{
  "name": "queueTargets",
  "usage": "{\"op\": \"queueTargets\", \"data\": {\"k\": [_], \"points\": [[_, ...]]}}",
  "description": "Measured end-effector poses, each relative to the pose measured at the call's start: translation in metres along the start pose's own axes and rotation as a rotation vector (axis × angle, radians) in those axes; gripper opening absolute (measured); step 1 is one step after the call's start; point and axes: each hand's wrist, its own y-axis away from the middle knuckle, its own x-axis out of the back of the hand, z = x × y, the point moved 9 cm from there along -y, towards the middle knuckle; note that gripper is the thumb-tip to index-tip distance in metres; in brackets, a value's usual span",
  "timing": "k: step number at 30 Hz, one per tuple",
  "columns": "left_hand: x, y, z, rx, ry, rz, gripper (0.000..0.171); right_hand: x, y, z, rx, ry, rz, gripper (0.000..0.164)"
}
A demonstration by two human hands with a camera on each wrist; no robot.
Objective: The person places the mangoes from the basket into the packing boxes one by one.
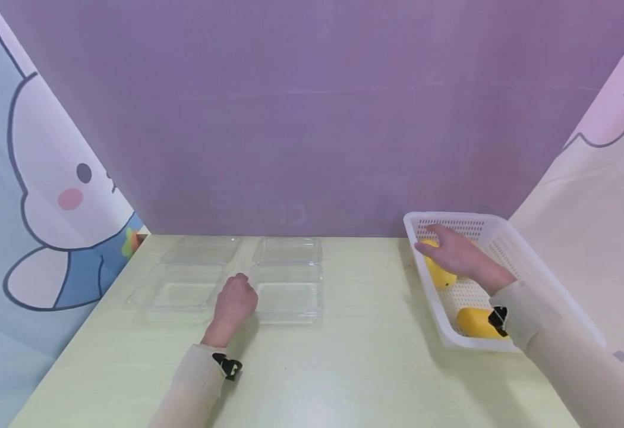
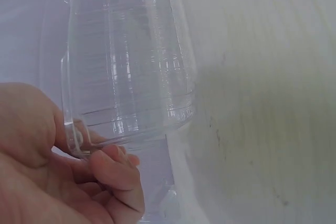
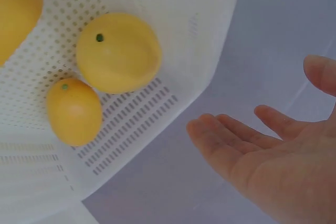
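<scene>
Purple wall (image 1: 312,119), pale tabletop (image 1: 365,333), cartoon panel (image 1: 50,178)

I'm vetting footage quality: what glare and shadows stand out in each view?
Head: bright glare low on the pale yellow tabletop, soft shadow left of the white perforated plastic basket; left wrist: bright streaks on the clear rectangular plastic container, dim shadow beside it; right wrist: no harsh glare on the dark-stemmed round yellow fruit.
</scene>
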Motion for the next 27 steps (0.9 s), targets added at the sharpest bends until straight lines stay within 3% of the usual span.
{"op": "queueTargets", "data": {"k": [5, 13, 27], "points": [[-0.004, -0.003, -0.002, 0.017, 0.053, -0.031, 0.041, 0.0, -0.006, 0.013, -0.041, -0.01, -0.007, 0.075], [-0.006, -0.002, -0.001, 0.025, 0.118, -0.025, 0.033, -0.003, -0.013, 0.027, -0.068, -0.063, -0.045, 0.078], [-0.01, 0.003, 0.003, 0.032, 0.172, -0.039, 0.031, -0.02, -0.024, 0.046, -0.115, -0.087, -0.238, 0.077]]}}
